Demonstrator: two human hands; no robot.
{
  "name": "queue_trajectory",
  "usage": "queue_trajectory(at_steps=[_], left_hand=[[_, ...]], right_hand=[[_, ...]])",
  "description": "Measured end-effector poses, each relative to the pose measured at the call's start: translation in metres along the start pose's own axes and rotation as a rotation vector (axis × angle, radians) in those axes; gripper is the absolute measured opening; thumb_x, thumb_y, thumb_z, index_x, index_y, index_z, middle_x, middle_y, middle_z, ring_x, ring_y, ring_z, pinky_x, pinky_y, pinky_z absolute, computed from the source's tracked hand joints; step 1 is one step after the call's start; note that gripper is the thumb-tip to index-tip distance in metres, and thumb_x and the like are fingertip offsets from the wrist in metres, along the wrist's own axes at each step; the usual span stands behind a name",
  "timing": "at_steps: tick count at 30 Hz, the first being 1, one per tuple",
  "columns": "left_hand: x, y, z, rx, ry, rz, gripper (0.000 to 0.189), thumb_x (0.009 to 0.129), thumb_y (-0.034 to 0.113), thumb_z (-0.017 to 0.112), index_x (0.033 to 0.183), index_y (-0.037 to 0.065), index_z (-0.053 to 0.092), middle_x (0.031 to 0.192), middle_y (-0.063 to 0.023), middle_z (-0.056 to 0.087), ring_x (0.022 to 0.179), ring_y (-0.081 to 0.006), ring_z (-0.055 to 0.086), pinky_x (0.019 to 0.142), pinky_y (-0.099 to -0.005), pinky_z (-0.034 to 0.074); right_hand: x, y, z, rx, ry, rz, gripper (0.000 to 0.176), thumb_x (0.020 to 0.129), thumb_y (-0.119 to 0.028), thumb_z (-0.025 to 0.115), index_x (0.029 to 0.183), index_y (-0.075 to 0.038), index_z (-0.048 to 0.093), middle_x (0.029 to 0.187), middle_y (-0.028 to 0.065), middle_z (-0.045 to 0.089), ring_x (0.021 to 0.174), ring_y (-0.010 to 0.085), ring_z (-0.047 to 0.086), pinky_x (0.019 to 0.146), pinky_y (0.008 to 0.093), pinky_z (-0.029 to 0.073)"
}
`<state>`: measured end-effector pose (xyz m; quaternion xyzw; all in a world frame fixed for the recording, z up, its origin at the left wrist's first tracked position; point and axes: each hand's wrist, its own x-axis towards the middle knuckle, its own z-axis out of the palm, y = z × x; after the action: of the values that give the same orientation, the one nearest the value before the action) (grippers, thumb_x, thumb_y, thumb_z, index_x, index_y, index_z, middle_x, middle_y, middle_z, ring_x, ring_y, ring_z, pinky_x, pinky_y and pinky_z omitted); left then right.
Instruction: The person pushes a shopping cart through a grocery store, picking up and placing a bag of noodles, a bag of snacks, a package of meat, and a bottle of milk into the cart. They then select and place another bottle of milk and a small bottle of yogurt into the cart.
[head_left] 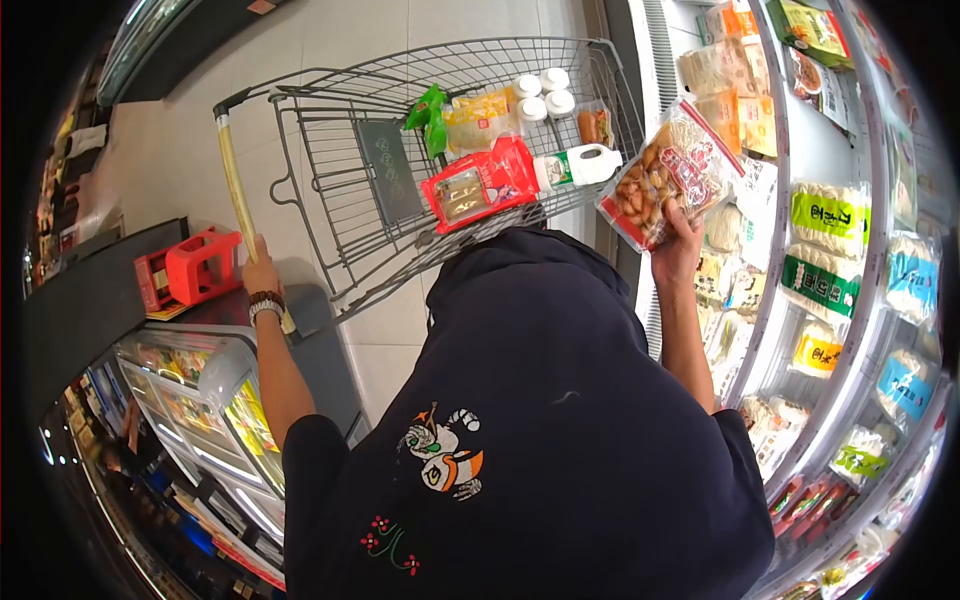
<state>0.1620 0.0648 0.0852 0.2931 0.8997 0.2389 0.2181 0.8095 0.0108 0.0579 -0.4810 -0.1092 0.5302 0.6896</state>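
My right hand [679, 243] grips the lower edge of a clear plastic food bag [672, 172] with red print and brown pieces inside. The bag is held up between the cart and the shelves. My left hand [259, 270], with a bracelet at the wrist, is wrapped round the yellowish handle [238, 190] of the shopping cart [330, 150]. Inside the cart lie a red package [485, 182], a white bottle with a handle [580, 167], several white-capped bottles [543, 92], a yellow-tinted clear bag [480, 120], a green packet [430, 115] and a small brown pack [594, 125].
Refrigerated shelves [785, 330] with bagged noodles [820, 280] and other packets run along the right. On the left stand a glass-topped freezer [200, 390] and red baskets [200, 268]. Tiled floor [385, 375] shows beneath the cart, and a dark counter [190, 45] is at upper left.
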Motion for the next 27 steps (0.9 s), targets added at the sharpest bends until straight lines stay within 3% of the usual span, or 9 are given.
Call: queue_trajectory(at_steps=[8,11,13,15,18,21,22,27], left_hand=[[0.003,-0.005,0.008,0.040,0.077,-0.007,0.072,0.090,0.072,0.053,0.080,0.001,0.061,0.052,-0.0076,0.050,0.038,-0.0223,0.051,0.035,-0.0377,0.038],[0.012,-0.005,0.019,0.005,0.133,-0.007,0.074,0.089,0.073,0.053,0.081,0.001,0.062,0.053,-0.0076,0.050,0.039,-0.0224,0.050,0.036,-0.0377,0.037],[0.042,-0.022,0.029,0.052,0.127,0.026,0.075,0.088,0.074,0.053,0.083,0.000,0.063,0.058,-0.0084,0.052,0.047,-0.0228,0.055,0.043,-0.0389,0.042],[-0.006,0.048,0.027,0.043,0.051,-0.123,0.076,0.089,0.074,0.053,0.085,-0.001,0.064,0.063,-0.0093,0.056,0.059,-0.0229,0.060,0.054,-0.0409,0.047],[0.044,0.031,0.059,-0.015,0.143,0.026,0.063,0.091,0.062,0.060,0.086,-0.001,0.064,0.067,-0.0101,0.058,0.059,-0.0226,0.060,0.055,-0.0409,0.048],[0.041,0.063,0.077,-0.090,0.067,0.040,0.043,0.091,0.043,0.067,0.087,0.000,0.063,0.065,-0.0100,0.058,0.047,-0.0226,0.055,0.045,-0.0390,0.045],[0.012,0.103,0.072,-0.167,0.009,-0.049,0.028,0.090,0.028,0.068,0.092,0.001,0.060,0.063,-0.0082,0.056,0.039,-0.0217,0.051,0.037,-0.0369,0.041],[0.018,0.157,0.097,-0.261,-0.095,-0.033,0.023,0.090,0.022,0.065,0.099,0.002,0.057,0.058,-0.0040,0.049,0.036,-0.0196,0.049,0.034,-0.0348,0.041]], right_hand=[[0.035,-0.030,-0.010,-0.006,-0.004,-0.029,0.057,0.089,-0.007,0.070,0.138,-0.001,0.042,0.128,0.0132,0.060,0.114,0.0242,0.062,0.099,0.0393,0.051],[0.041,-0.039,-0.007,0.031,-0.022,-0.052,0.063,0.089,-0.004,0.069,0.144,-0.005,0.038,0.130,0.0129,0.059,0.114,0.0251,0.063,0.095,0.0408,0.055],[0.046,-0.045,-0.003,0.086,-0.045,-0.048,0.063,0.089,-0.005,0.069,0.144,-0.005,0.038,0.129,0.0129,0.060,0.112,0.0259,0.064,0.092,0.0429,0.056],[0.056,-0.046,0.000,0.108,-0.029,-0.104,0.059,0.088,-0.005,0.071,0.139,-0.003,0.042,0.128,0.0134,0.060,0.111,0.0263,0.064,0.094,0.0430,0.054],[0.069,-0.051,0.008,0.131,-0.034,-0.158,0.056,0.087,-0.005,0.072,0.136,-0.002,0.045,0.125,0.0128,0.062,0.109,0.0249,0.065,0.095,0.0417,0.054],[0.084,-0.062,0.015,0.126,-0.044,-0.192,0.054,0.087,-0.005,0.072,0.135,-0.002,0.047,0.125,0.0125,0.062,0.109,0.0246,0.065,0.095,0.0404,0.053],[0.092,-0.065,0.015,0.113,-0.053,-0.199,0.055,0.088,-0.006,0.071,0.136,-0.001,0.046,0.127,0.0127,0.061,0.109,0.0248,0.065,0.095,0.0397,0.053],[0.131,-0.093,0.040,0.082,-0.039,-0.298,0.050,0.086,-0.005,0.073,0.131,-0.002,0.051,0.122,0.0113,0.064,0.108,0.0233,0.064,0.097,0.0373,0.050]])
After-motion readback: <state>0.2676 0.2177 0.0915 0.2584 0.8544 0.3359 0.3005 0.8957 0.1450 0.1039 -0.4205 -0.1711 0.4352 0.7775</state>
